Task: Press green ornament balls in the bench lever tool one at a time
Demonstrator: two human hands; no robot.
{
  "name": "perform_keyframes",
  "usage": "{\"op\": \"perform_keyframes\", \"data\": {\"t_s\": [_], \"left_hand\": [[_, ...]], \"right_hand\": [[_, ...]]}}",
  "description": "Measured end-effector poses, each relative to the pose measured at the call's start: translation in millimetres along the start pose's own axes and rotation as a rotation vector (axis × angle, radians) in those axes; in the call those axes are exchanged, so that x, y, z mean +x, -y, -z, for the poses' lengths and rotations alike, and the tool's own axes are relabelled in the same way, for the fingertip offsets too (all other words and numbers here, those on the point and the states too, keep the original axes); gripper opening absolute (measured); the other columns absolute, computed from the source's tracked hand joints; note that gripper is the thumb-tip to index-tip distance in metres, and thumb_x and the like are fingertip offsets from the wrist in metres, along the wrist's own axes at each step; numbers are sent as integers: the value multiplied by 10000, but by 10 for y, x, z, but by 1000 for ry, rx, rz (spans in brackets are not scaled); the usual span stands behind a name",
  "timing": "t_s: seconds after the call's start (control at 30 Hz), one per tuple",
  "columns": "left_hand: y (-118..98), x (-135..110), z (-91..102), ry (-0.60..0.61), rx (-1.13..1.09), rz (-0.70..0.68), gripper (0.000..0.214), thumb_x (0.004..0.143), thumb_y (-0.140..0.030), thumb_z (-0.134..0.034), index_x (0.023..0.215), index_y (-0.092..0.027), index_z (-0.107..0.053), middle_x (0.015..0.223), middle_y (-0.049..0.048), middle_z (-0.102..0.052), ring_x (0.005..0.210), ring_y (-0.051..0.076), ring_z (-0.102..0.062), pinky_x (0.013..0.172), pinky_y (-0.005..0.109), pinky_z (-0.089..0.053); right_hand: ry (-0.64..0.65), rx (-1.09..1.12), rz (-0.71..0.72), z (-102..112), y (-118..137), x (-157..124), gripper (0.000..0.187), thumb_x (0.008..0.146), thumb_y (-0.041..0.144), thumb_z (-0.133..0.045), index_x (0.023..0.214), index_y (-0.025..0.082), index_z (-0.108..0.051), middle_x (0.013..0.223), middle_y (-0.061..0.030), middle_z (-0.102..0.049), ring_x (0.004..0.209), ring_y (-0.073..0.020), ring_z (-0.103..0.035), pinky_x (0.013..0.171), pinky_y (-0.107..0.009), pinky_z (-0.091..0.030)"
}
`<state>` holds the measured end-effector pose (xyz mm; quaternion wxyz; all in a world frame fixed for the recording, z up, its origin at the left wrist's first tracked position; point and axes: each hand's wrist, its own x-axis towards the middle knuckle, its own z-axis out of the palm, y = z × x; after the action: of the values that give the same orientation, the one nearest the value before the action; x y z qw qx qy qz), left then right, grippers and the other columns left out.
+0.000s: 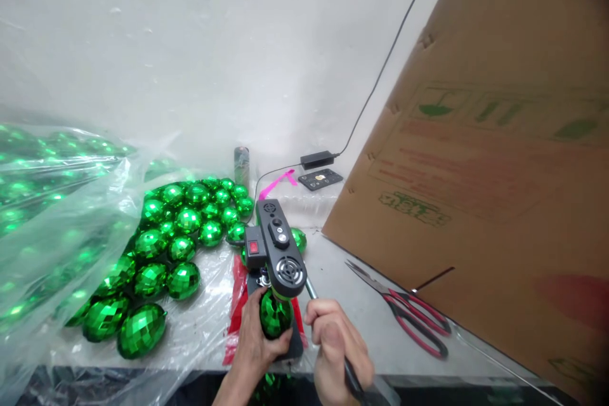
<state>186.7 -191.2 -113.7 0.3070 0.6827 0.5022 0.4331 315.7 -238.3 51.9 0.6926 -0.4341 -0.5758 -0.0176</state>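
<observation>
Down low, my left hand (254,346) was wrapped around one shiny green ball (275,315), pressing it up under the head of a small black machine (278,254). My right hand (335,349) was closed in a fist on the machine's long handle (328,330). To the left, a big clear plastic bag (52,222) lay open on the table (342,273), and many more green balls (181,235) spilled out of its mouth, with others showing deeper inside through the plastic. Red-handled scissors (404,314) lay well apart on the right, just beside a leaning cardboard box (485,158). I saw a black power brick (316,159) near the wall.
</observation>
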Motion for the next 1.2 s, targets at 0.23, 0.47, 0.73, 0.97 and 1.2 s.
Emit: {"op": "perform_keyframes", "data": {"t_s": [0.23, 0.47, 0.73, 0.97, 1.2], "left_hand": [[17, 1, -10, 6, 18, -16, 758, 724, -381, -843, 1419, -146, -651, 1339, 205, -774, 1250, 434, -763, 1069, 634, -636], [12, 26, -9, 10, 10, -39, 733, 739, -358, -836, 1417, -157, -640, 1342, 196, -774, 1259, 425, -764, 1079, 634, -634], [-40, 15, -118, -41, -14, 6, 823, 621, -292, -836, 1397, -145, -603, 1317, 204, -760, 1247, 431, -754, 1112, 666, -606], [-34, 14, -165, -35, -18, 15, 861, 588, -255, -835, 1408, -154, -591, 1337, 198, -740, 1265, 435, -730, 1140, 664, -585], [-35, 16, -180, -48, -29, -9, 869, 577, -236, -839, 1404, -155, -584, 1319, 193, -738, 1245, 431, -729, 1122, 662, -593]], "right_hand": [[19, 18, -31, 18, -58, -82, 436, 1155, 196, -403, 735, 231, -515, 745, 41, -629, 593, -82, -609, 587, -210, -474], [13, 27, -30, 12, -96, -126, 406, 1138, 180, -411, 747, 235, -505, 741, 36, -626, 604, -98, -612, 594, -222, -471], [-30, 72, -30, -2, -145, -144, 405, 1118, 198, -461, 718, 226, -519, 704, 18, -625, 589, -114, -606, 562, -238, -465], [-80, 75, 7, -35, -61, -31, 473, 1121, 226, -506, 649, 222, -497, 600, 29, -551, 546, -123, -592, 507, -237, -430], [-100, 81, 19, -67, -42, 6, 471, 1112, 220, -509, 641, 223, -495, 593, 30, -548, 548, -121, -581, 515, -242, -426]]}}
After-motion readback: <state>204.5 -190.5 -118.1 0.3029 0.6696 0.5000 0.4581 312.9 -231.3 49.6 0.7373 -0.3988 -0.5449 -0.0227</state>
